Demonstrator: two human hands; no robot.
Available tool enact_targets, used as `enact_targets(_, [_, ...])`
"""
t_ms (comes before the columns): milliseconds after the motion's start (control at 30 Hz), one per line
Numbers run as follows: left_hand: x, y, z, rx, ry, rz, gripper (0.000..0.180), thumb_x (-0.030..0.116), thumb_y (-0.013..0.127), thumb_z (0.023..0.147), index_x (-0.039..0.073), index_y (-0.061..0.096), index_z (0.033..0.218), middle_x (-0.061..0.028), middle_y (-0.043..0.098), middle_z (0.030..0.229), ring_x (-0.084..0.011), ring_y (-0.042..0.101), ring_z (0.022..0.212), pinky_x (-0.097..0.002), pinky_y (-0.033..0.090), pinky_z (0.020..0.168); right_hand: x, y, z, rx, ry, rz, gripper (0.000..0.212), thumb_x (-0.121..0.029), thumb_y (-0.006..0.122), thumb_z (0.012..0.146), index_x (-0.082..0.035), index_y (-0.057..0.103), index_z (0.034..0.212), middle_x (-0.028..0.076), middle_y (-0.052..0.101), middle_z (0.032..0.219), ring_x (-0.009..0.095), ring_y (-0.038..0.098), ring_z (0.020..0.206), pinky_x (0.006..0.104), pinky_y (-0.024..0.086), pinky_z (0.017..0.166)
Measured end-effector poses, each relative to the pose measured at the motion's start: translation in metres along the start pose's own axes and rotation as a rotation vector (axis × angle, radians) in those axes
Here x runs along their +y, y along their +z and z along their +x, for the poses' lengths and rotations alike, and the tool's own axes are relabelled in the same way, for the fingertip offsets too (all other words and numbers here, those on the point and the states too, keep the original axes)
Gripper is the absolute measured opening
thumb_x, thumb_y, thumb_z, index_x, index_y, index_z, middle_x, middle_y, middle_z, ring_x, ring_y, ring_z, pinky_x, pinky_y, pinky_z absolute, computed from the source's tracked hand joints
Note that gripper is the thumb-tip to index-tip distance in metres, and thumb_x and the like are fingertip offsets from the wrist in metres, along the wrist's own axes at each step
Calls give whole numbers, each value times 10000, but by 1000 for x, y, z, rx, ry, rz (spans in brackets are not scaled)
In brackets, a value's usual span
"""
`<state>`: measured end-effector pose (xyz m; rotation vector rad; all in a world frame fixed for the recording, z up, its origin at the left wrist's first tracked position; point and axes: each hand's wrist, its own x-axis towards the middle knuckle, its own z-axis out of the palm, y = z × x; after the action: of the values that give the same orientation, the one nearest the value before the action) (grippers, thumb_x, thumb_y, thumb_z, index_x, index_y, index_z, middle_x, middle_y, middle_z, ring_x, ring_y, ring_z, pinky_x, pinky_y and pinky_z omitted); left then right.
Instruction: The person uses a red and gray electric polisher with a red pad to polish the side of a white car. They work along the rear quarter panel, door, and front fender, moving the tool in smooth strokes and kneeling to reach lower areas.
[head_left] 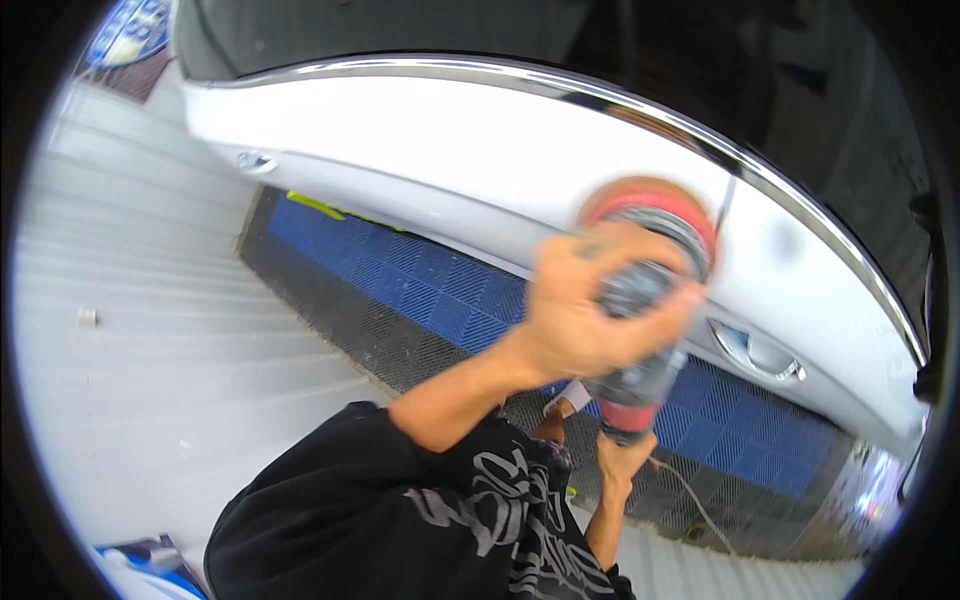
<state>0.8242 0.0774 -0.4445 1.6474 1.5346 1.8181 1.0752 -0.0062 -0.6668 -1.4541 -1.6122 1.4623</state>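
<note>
A red and black car polisher [640, 378] is pressed with its round pad [645, 192] against the side of a white car [430, 125], just below the chrome window trim [430, 68]. My left hand [575, 305] is wrapped over the dark head of the polisher, with the fingers closed round it. At the rear end of the tool, my right hand [625, 460] grips the handle. The head and pad are blurred by motion. The pad's working face is hidden against the paint, close to a vertical door seam.
A chrome door handle [760, 352] is right of the polisher, another [257, 161] at far left. A pale cord [695, 500] trails over blue and black floor tiles [420, 305]. A corrugated white wall [180, 300] stands at the left. Yellow-green strips [318, 205] lie beneath the car's edge.
</note>
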Motion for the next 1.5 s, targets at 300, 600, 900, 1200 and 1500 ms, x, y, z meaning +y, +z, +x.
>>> enact_targets(300, [-12, -39, -1, 23, -28, -136, 649, 282, 981, 721, 69, 653, 1239, -96, 737, 1043, -240, 728, 930, -351, 578, 853, 11, 96, -20, 266, -106, -7, 739, -173, 891, 883, 107, 450, 1405, 221, 607, 1333, 264, 611, 1183, 375, 483, 1026])
enact_targets(600, [-76, -289, -8, 92, -41, -200, 304, 79, 922, 773, 67, 746, 1021, -49, 749, 941, -127, 704, 877, -295, 573, 809, -82, 296, -10, 120, -142, 28, 271, -71, 836, 792, 51, 695, 989, 100, 731, 872, 166, 675, 799, 343, 546, 758])
enact_targets(900, [-128, -510, -13, 435, -135, -147, 267, 177, 750, 915, -20, 687, 1084, -194, 779, 873, -247, 763, 900, -452, 513, 1087, -181, 449, 2, -33, -468, -259, 447, -70, 829, 668, -7, 660, 1077, 189, 720, 882, 401, 730, 784, 430, 588, 704])
enact_targets(1200, [-226, -551, -128, 661, -105, -557, 225, 266, 626, 959, 57, 665, 1032, -116, 706, 900, -253, 712, 944, -514, 410, 1223, -127, 463, 39, -20, -687, -518, 443, -113, 826, 592, -58, 646, 993, 83, 663, 850, 318, 677, 717, 414, 527, 648])
enact_targets(1500, [-247, -389, -187, 563, -91, -457, 200, 232, 634, 914, 61, 608, 1015, -109, 701, 878, -247, 708, 908, -518, 388, 1215, -9, 349, 59, 53, -667, -544, 448, -144, 863, 569, -92, 606, 931, 59, 637, 797, 292, 670, 722, 408, 501, 650])
